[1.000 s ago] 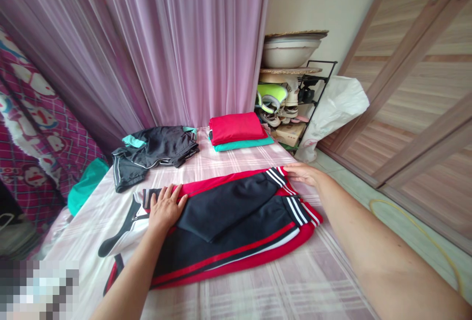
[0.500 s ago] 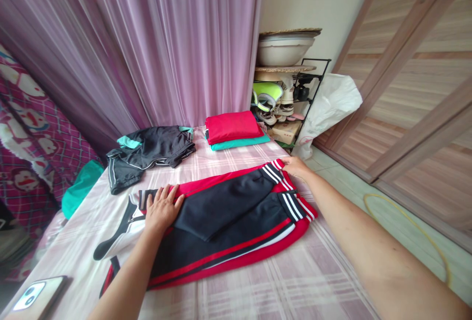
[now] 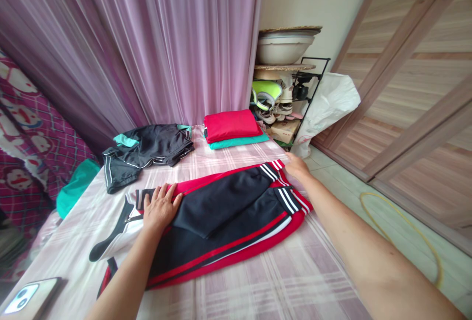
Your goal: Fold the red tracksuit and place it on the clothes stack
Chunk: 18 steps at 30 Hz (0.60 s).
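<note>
A black, red and white track jacket (image 3: 221,212) lies front down on the bed, its sleeves folded inward over the body. The striped cuffs (image 3: 287,200) rest by the red-and-white striped hem at the right end. My left hand (image 3: 161,207) is pressed flat on the jacket near its collar end, fingers spread. My right hand (image 3: 296,166) is just beyond the far corner of the hem, its fingers stretched out and partly hidden; nothing shows in it. The white collar part (image 3: 125,239) sticks out left of my left wrist.
Dark shorts-like clothing (image 3: 151,150) lies crumpled at the back left. Beside it is a folded stack with a red garment (image 3: 232,126) over a teal one (image 3: 239,141). A phone (image 3: 31,298) lies at the front left. A shoe rack (image 3: 313,91) stands past the bed's edge.
My right hand has come off the hem's corner and sits slightly apart from it. My left hand stays flat on the jacket. The view has shifted slightly.
</note>
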Motion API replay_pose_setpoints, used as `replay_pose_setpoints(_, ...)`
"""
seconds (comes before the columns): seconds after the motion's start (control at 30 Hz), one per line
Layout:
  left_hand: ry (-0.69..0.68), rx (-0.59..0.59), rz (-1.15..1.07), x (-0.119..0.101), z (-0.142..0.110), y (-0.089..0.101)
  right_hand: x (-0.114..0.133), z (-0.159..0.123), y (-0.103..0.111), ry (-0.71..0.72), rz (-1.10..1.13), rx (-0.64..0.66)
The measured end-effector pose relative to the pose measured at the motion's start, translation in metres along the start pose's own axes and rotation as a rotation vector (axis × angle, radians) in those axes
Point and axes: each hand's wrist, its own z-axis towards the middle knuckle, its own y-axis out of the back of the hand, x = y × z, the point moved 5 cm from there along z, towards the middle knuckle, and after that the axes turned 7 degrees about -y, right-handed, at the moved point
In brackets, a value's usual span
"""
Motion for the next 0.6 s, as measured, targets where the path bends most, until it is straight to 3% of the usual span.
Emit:
replay_pose_setpoints(0.07, 0.0, -0.002, 0.0, 0.0, 0.0, 0.0, 0.027, -0.012, 0.012, 0.078, 0.004, -0.084)
replay_pose_setpoints(0.13, 0.001, -0.004, -0.003, 0.0, 0.0, 0.0, 0.065, -0.035, 0.017, 0.301, -0.006, -0.149)
replay_pose_setpoints(0.23, -0.001, -0.001, -0.007, 0.0, 0.0, 0.001, 0.102, -0.069, -0.001, 0.535, -0.14, -0.084)
replay_pose_setpoints(0.3, -0.004, -0.002, -0.008, 0.0, 0.0, 0.001, 0.098, -0.078, -0.023, 0.469, -0.257, 0.059)
replay_pose_setpoints(0.4, -0.005, -0.012, -0.011, 0.0, -0.001, 0.0, 0.073, -0.075, -0.05, 0.24, -0.371, 0.235)
replay_pose_setpoints(0.5, -0.005, -0.016, -0.016, 0.001, -0.001, -0.001, 0.063, -0.069, -0.056, 0.191, -0.405, 0.28)
replay_pose_setpoints(0.6, -0.007, -0.026, -0.024, 0.001, -0.001, 0.0, 0.071, -0.07, -0.048, 0.164, -0.431, 0.311)
